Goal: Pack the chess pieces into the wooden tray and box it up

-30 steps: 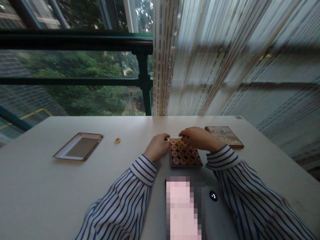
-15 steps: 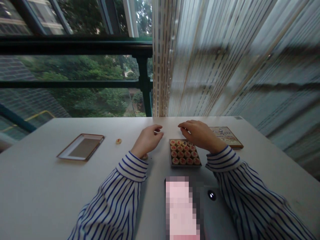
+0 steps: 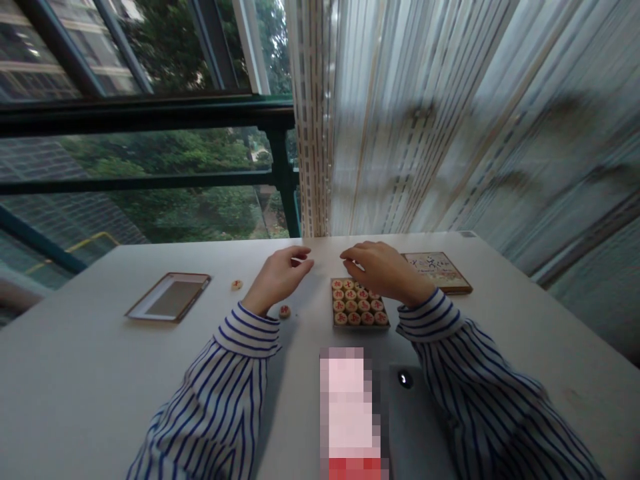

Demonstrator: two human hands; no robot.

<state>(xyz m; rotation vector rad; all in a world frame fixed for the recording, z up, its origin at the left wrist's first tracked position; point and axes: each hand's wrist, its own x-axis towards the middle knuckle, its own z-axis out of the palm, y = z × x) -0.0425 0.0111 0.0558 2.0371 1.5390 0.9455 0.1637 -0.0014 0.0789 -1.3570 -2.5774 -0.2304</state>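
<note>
My left hand [image 3: 277, 279] is above the white table, its thumb and fingers apart and nothing between them. Just below its wrist lies a round xiangqi piece [image 3: 285, 311] with a red character, and another piece [image 3: 237, 285] rests farther left. To the right, a square box [image 3: 361, 327] is packed with rows of xiangqi pieces [image 3: 351, 306], most showing red characters. Over the box's far right corner hovers my right hand [image 3: 384, 270], fingers stretched out and thumb apart, holding nothing visible. It hides some pieces in the back rows.
On the left lies a shallow brown-rimmed tray or lid [image 3: 173, 300]. A printed flat box or lid [image 3: 440, 270] sits behind my right hand. A blurred-screen phone [image 3: 350, 400] and a grey device [image 3: 415, 427] are near the front. Beyond the table hang string curtains [image 3: 390, 120].
My left hand has shifted a little left, away from the box, uncovering the piece by its wrist. My right hand stays over the box. The camera view has tilted slightly.
</note>
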